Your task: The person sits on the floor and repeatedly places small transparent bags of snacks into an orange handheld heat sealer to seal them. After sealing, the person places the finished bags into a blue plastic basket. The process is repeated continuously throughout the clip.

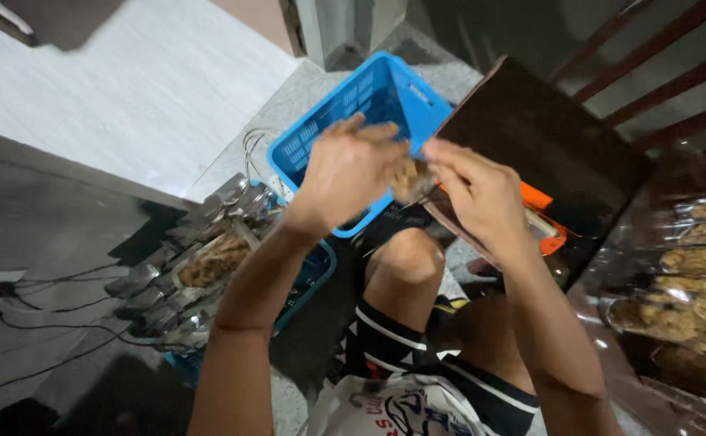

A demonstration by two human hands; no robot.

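Observation:
My left hand and my right hand meet in front of me, both pinching a small clear packet of brown snack between their fingertips. The packet is blurred, and the fingers cover most of it. Below and behind the hands stands a blue plastic basket. Its inside is mostly hidden by my left hand. My bare knee is just under the hands.
A pile of filled clear snack packets lies in a blue tray at the left. More packets lie at the right. A dark wooden chair seat holds an orange-handled tool. Cables run across the grey floor.

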